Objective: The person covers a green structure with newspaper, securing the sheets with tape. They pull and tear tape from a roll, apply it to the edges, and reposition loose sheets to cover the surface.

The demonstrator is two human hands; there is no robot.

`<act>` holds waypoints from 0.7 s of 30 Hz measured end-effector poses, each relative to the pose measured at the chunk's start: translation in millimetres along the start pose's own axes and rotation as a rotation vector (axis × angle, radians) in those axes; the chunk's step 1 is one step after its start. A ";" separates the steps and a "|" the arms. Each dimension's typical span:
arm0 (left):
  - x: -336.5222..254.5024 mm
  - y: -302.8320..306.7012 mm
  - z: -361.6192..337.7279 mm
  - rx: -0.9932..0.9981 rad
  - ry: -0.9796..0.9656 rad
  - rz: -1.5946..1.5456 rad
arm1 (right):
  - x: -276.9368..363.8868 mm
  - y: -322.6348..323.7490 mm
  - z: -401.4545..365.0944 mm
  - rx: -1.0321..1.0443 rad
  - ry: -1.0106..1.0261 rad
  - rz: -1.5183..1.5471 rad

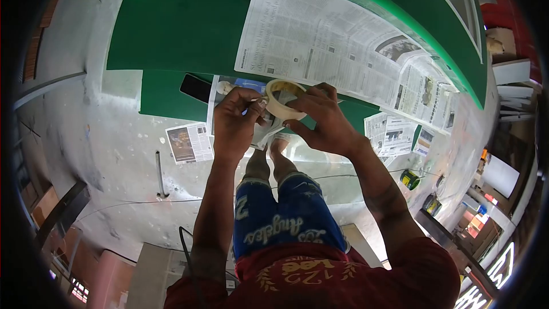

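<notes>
Ideally, we steady the round, cream-coloured tape roll (pixel 279 110) between our hands without squashing it: our right hand (pixel 327 119) grips its rim; our left hand (pixel 233 123) bends its fingers beside it, holding what, we cannot tell.

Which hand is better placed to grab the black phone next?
Probably the left hand: it's clearly nearer the black phone, though its fingers are pinched beside the tape roll. The right hand is farther away and appears to grip the roll.
</notes>
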State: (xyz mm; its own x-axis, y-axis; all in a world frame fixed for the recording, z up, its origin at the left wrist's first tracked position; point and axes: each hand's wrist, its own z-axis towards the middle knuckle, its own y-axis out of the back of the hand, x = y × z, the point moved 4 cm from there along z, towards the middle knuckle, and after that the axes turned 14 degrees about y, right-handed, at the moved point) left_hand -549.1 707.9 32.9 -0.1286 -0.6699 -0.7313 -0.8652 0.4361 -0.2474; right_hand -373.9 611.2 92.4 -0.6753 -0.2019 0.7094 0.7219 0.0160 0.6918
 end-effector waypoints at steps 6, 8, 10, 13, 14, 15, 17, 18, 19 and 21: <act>-4.1 1.7 -4.3 0.214 0.041 -0.005 | 8.1 -6.7 20.5 -0.037 -0.027 0.127; -2.3 3.9 -4.0 0.224 0.006 0.004 | 6.6 -11.3 23.7 -0.067 -0.002 0.120; -2.8 4.0 -8.9 0.201 0.000 -0.083 | 7.6 -12.9 29.9 -0.091 0.029 0.116; -4.7 0.3 -15.9 0.155 0.001 -0.209 | 14.2 -12.6 36.7 -0.127 0.073 0.047; -4.9 0.6 -16.6 0.138 0.002 -0.246 | 16.1 -12.9 37.4 -0.142 0.038 0.031; -2.9 1.4 -16.8 0.137 -0.001 -0.249 | 16.9 -12.7 37.7 -0.157 0.003 0.016; -4.6 1.7 -18.1 0.106 -0.072 -0.121 | 17.3 -13.7 38.3 -0.154 0.028 -0.031; -4.0 3.8 -20.8 0.105 -0.073 -0.124 | 18.2 -14.0 38.0 -0.153 0.047 -0.076; -12.9 4.6 -26.0 0.037 -0.066 -0.018 | 18.9 -14.4 38.1 -0.152 0.044 -0.079; -14.1 4.3 -28.7 0.022 -0.101 0.086 | 23.0 -11.8 36.0 -0.113 0.116 -0.157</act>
State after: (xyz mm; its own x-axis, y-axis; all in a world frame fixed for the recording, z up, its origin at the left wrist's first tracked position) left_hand -564.9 701.9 60.4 -0.1512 -0.5660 -0.8104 -0.8424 0.5027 -0.1940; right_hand -403.4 641.7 105.4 -0.7638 -0.3048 0.5690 0.6257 -0.1328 0.7687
